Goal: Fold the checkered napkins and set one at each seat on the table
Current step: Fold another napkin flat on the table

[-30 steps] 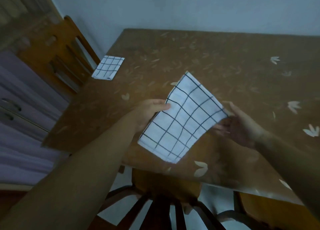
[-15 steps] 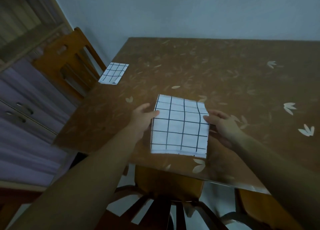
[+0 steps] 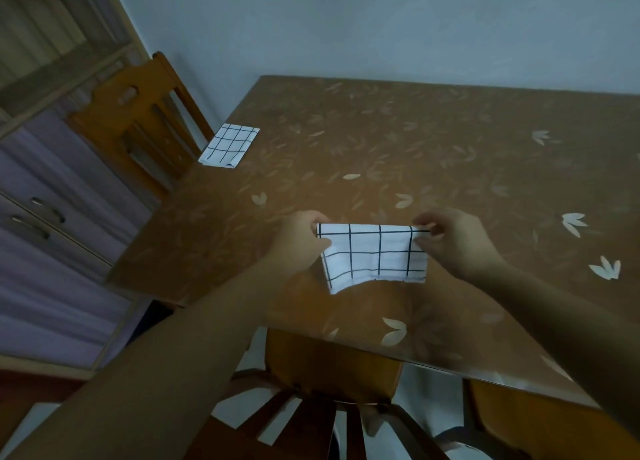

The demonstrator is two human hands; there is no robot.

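Napkin (image 3: 372,255) hangs below the fingers near the tabletop's (image 3: 415,148) near edge, long axis along that edge; left hand (image 3: 298,248) and right hand (image 3: 457,243) each pinch one upper corner.

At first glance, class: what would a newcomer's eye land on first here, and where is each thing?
First, the white checkered napkin held above the table near its front edge, its top corners pinched by the left hand and the right hand. Next, a second folded napkin lying at the table's far left edge, beside a wooden chair.
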